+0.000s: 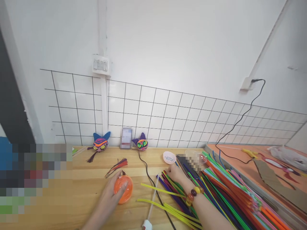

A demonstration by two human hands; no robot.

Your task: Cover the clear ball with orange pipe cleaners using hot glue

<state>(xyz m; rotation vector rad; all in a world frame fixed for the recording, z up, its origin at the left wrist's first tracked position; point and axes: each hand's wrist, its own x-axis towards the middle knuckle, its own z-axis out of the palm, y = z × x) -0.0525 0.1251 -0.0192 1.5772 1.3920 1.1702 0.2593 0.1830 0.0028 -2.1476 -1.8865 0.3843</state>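
Orange, glossy: round ball (129, 193), lower centre-left of the frame, gripped in left hand (112, 191). Thumb laid across near face; other fingers wrapped round far side, tips hidden behind ball. Dark tuft (123, 172) at top of ball, too small to identify. Cannot tell whether ball rests on wooden tabletop (91, 182) or hangs just above.

Right hand (176, 174): right of lower centre, over near ends of fuzzy stems (227, 183), just below pink bowl (169, 163). Fingers curled and close together, tips turned out of view; cannot tell whether pinching a stem. Beaded bracelet (194, 193) round wrist. Both forearms cut off at bottom edge.

Pink bowl: silvery bits inside, too small to make out. Fuzzy stems: many colours, heaped lower right, partly covered by right forearm, some ends out of frame. Yellow stems (172, 209) jutting left from beneath same forearm. Clear stick (153, 200) slanting down to white tool (147, 225), mostly lost below bottom edge; kind uncertain. Black cable (145, 163) passing between hands, partly masked by stems.

Left of centre, along wall: blue-eared ornament (100, 144) and purple-eared ornament (142, 144), with pixelated card (126, 138) between. Dark red tassel (121, 164) above left hand. Lower left blocked by pixelation, contents unreadable. Far right: cardboard (279, 183), cut off by frame edge.
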